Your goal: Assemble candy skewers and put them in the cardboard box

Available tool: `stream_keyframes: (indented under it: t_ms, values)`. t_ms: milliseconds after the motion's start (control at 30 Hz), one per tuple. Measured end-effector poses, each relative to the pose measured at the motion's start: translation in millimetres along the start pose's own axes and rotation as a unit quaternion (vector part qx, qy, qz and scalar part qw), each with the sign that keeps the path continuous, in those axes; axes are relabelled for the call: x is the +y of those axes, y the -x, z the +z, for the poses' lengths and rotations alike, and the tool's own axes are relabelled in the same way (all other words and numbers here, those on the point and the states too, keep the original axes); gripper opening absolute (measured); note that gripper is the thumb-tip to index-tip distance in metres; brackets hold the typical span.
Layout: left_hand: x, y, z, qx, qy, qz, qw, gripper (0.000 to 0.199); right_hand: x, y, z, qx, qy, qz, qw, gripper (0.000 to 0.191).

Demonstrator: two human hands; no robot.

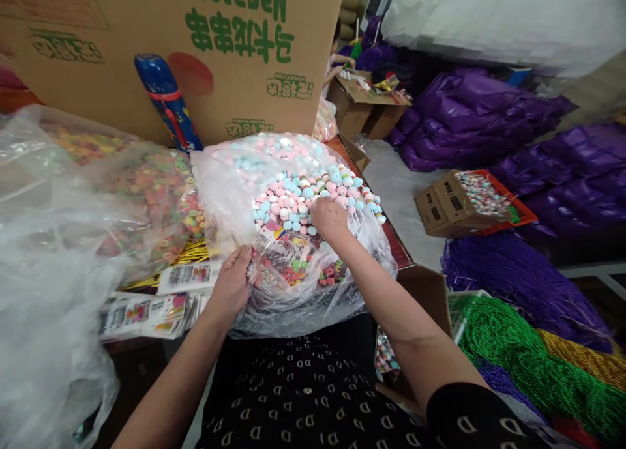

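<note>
A large clear plastic bag lies open in front of me, full of pink, blue and white candies. My right hand reaches into the candies with its fingers bent down; what the fingertips hold is hidden. Pinched in my left hand is the edge of a small clear packet, with a colourful label near its top. Colourful ring candies show below the label, and more lie near the front of the big bag.
Another bag of ring candies and stacked printed packets are at left. A blue bottle stands before a big carton. Cartons, purple sacks and green cords fill the right. A person's hand is behind.
</note>
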State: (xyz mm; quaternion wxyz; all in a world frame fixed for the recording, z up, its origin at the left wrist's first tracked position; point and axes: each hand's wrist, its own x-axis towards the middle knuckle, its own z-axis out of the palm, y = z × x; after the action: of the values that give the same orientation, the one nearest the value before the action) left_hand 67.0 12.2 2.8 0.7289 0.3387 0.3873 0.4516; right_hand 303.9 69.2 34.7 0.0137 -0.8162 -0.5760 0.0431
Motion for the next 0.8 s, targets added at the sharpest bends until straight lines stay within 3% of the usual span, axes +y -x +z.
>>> stream_keyframes:
  t_ms: [200,433,500,600,800]
  values:
    - [4.5,-4.8,-2.6,-0.032,0.058,-0.004,0.998,0.054,10.3,-3.3,-6.5,0.011,-0.027,0.023,0.999,0.037]
    - [8.5,-11.0,-3.7,-0.043,0.112,-0.002,0.993,0.056,32.9,22.1,0.0,0.066,-0.122,-0.007,0.990,0.026]
    - [8.8,-12.9,-3.2,-0.045,0.116,0.003,0.992,0.055,42.1,35.2,4.9,0.111,-0.214,-0.036,0.970,0.019]
    - [8.8,-14.2,-2.4,-0.047,0.114,-0.002,0.992,0.052,56.4,61.3,9.1,0.158,-0.357,-0.088,0.916,0.018]
    - [9.3,-8.2,1.3,-0.084,0.058,-0.009,0.995,0.058,84.1,120.6,3.3,0.133,-0.533,-0.120,0.827,0.027]
